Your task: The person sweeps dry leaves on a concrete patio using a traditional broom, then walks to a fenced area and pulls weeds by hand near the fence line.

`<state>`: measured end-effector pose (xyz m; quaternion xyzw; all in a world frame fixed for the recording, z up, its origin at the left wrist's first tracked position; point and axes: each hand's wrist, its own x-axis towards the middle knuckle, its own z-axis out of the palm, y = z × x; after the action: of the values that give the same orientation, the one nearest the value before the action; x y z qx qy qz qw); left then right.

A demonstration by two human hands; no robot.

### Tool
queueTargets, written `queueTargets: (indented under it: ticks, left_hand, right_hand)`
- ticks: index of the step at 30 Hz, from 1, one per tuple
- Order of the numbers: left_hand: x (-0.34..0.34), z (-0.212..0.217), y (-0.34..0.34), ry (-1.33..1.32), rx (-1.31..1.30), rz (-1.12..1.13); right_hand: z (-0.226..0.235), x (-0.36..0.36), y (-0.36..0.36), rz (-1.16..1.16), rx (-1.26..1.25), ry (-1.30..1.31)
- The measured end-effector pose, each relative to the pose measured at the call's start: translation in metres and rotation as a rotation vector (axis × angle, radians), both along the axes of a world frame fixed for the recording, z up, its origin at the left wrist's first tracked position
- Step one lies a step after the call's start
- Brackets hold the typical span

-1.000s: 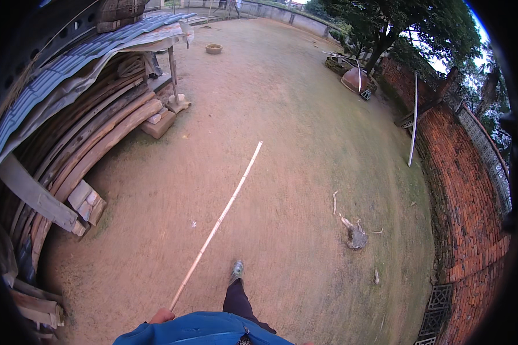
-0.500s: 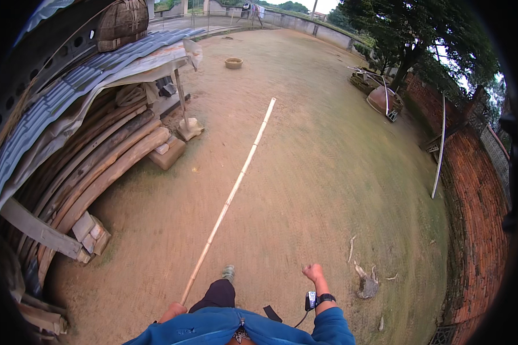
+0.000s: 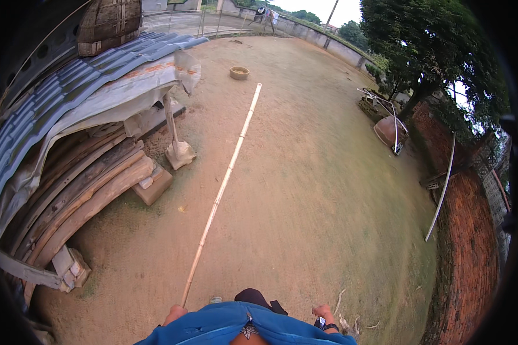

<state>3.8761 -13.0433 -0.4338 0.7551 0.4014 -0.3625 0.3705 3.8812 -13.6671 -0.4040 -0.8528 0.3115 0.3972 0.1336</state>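
Note:
A long pale bamboo pole [image 3: 217, 202] slants forward over the dirt ground from my left hand [image 3: 176, 314], whose fingers are wrapped round its near end. The pole's far tip points toward a round shallow basket [image 3: 239, 73] farther off. At my right side, my right hand [image 3: 324, 311] hangs low, loosely curled into a fist with nothing visible in it. A dark band with a small device is on that wrist. My blue jacket [image 3: 224, 322] fills the lower edge, with one dark trouser leg [image 3: 253, 296] showing beyond it.
To the left, stacked logs [image 3: 98, 192] lie under a corrugated roof [image 3: 98, 72] held by a wooden post [image 3: 171, 123]. A brick wall [image 3: 466, 253] runs along the right, with a pale pole [image 3: 441, 198] leaning there. Ahead right are a large pot [image 3: 387, 131] and a tree [image 3: 426, 46].
I have moved forward: the basket and log shelter are nearer. The pole has swung slightly left with my left hand. My right hand has dropped back toward my body.

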Motion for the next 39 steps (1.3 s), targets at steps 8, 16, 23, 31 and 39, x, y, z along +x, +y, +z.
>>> queueTargets:
  ticks: [8, 16, 23, 31, 39]
  left_hand:
    - [0.277, 0.067, -0.050, 0.032, 0.013, 0.139]
    - [0.516, -0.030, -0.068, 0.018, 0.170, 0.208]
    - [0.740, -0.021, -0.066, 0.096, 0.025, 0.284]
    - [1.037, -0.012, -0.048, 0.047, 0.099, 0.278]
    - [1.328, 0.018, -0.019, 0.041, 0.098, 0.291]
  right_hand:
    - [-0.048, 0.189, -0.063, 0.125, 0.369, -0.268]
    - [-0.066, 0.699, -0.049, 0.269, 0.009, -0.227]
    - [-0.035, 1.099, 0.076, 0.327, 0.306, -0.727]
    - [-0.055, 1.275, 0.025, 0.187, 0.230, -0.287]
    - [-0.065, 1.368, -0.052, 0.136, 0.129, -0.031]
